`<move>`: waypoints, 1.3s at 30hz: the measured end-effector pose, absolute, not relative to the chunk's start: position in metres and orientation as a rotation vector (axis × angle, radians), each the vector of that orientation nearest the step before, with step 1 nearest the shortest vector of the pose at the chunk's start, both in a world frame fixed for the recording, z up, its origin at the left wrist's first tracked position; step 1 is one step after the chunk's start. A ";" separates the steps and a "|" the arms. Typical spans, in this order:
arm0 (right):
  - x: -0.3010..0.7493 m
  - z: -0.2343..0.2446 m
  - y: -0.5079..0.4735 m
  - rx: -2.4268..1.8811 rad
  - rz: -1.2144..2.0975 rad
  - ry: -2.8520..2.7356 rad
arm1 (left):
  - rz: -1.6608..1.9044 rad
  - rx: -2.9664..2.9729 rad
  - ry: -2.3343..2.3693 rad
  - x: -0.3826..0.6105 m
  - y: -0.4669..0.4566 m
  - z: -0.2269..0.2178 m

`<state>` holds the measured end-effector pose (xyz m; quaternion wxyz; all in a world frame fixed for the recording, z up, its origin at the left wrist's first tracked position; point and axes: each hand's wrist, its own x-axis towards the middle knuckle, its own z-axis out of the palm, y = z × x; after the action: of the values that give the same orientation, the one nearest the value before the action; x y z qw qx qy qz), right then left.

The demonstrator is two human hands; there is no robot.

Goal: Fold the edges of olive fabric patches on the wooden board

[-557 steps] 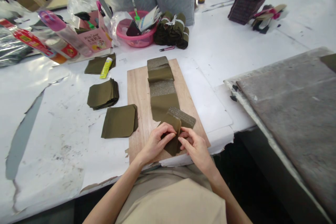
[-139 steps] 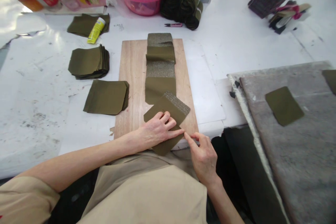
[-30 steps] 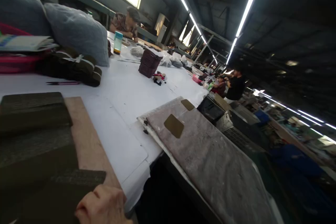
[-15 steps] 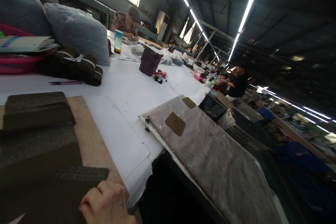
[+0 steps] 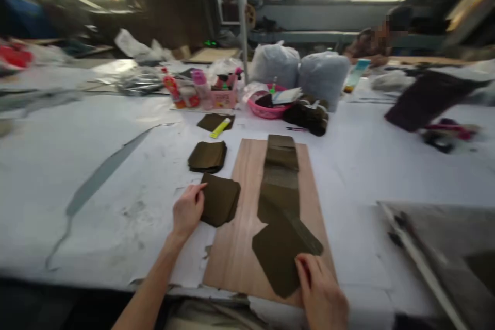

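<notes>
My right hand [image 5: 323, 289] pinches the edge of a dark olive fabric piece [image 5: 280, 255] with cut corners, lying askew at the near end of an overlapping row of olive pieces [image 5: 280, 201]. Several of these carry a greyish, shiny strip along one edge. They lie on a wooden board [image 5: 232, 268]. To the left, my left hand [image 5: 188, 211] has its fingers closed at the left edge of a stack of olive pieces [image 5: 220, 201], which partly overlaps the board. Behind that stands another olive stack [image 5: 207, 155].
A yellow tube-like item [image 5: 220, 128] lies on an olive piece farther back. Behind are a pink basket [image 5: 266, 110], a pink box [image 5: 223, 99], stuffed bags [image 5: 324, 75] and a tall bottle [image 5: 356, 75]. A grey-topped panel [image 5: 436, 227] is at right. A person [image 5: 373, 44] sits across the table.
My view has swung left and levelled out. My left hand has come into view at the stack. My right hand now holds an olive piece turned askew on the row.
</notes>
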<state>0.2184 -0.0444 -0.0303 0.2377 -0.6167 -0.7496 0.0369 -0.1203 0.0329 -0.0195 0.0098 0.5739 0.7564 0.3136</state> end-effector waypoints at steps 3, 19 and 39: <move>0.225 -0.048 -0.040 -1.651 -0.019 -2.102 | 0.923 1.702 2.485 -0.143 0.018 -0.012; 0.222 -0.044 -0.047 -1.766 -0.078 -2.105 | 1.110 1.739 2.127 -0.152 0.025 -0.014; 0.207 -0.004 -0.047 -1.892 0.184 -1.941 | 0.684 2.283 2.355 -0.158 0.023 -0.020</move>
<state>0.2068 -0.0465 -0.0044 0.2107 -0.6807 -0.6984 0.0663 -0.1578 0.0231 -0.0197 -0.1043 0.6775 0.6992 0.2031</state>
